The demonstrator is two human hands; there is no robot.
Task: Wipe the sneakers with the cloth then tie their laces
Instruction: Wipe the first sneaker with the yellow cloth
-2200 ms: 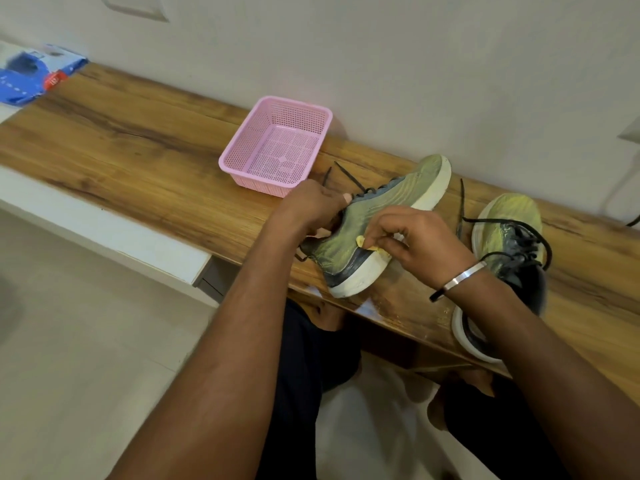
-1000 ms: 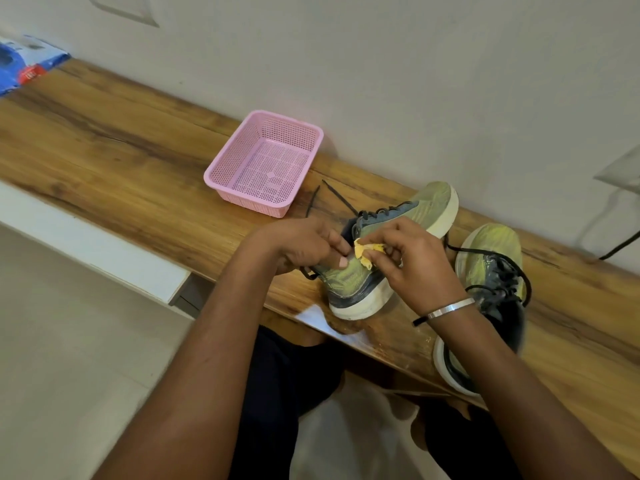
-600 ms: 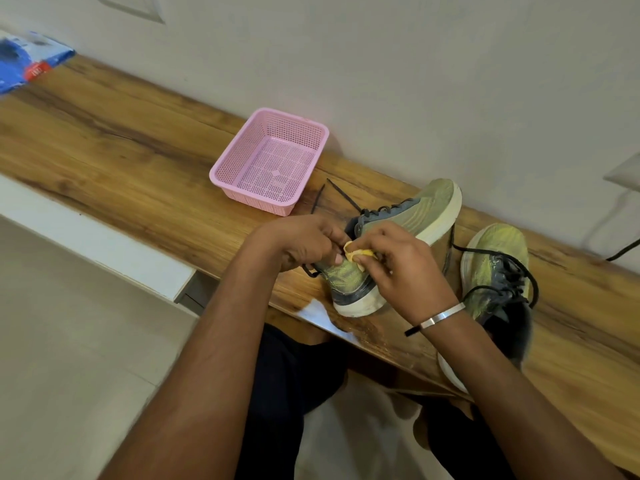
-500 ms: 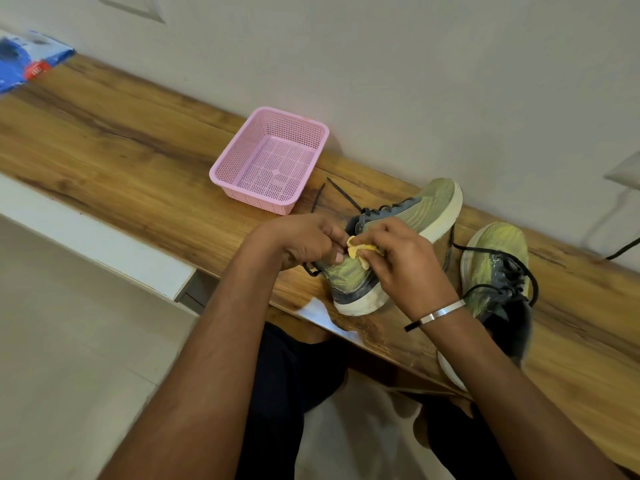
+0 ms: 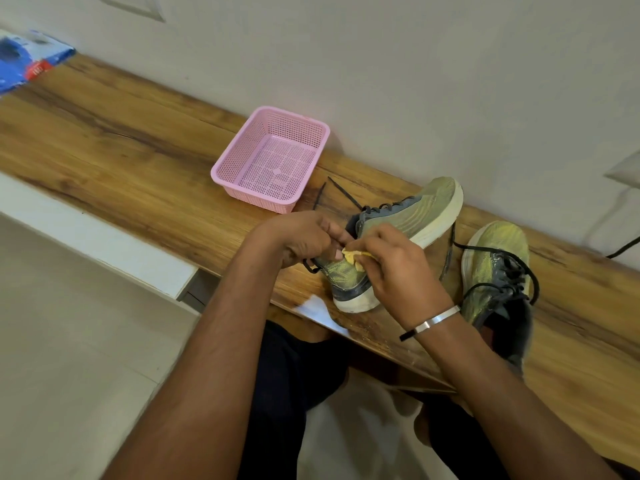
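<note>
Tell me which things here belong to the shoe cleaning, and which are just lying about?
In use:
small yellow cloth, pinched by right hand
olive-green sneaker, steadied by left hand
second olive-green sneaker, laces untied

Lying about:
pink plastic mesh basket
blue packet

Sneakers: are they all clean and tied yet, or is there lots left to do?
Not yet. Nothing looks finished. The right hand is pressing the yellow cloth on the heel of the near sneaker while the left hand holds it. The other sneaker waits untouched beside it. Both pairs of black laces lie loose, so tying is still to come.
</note>
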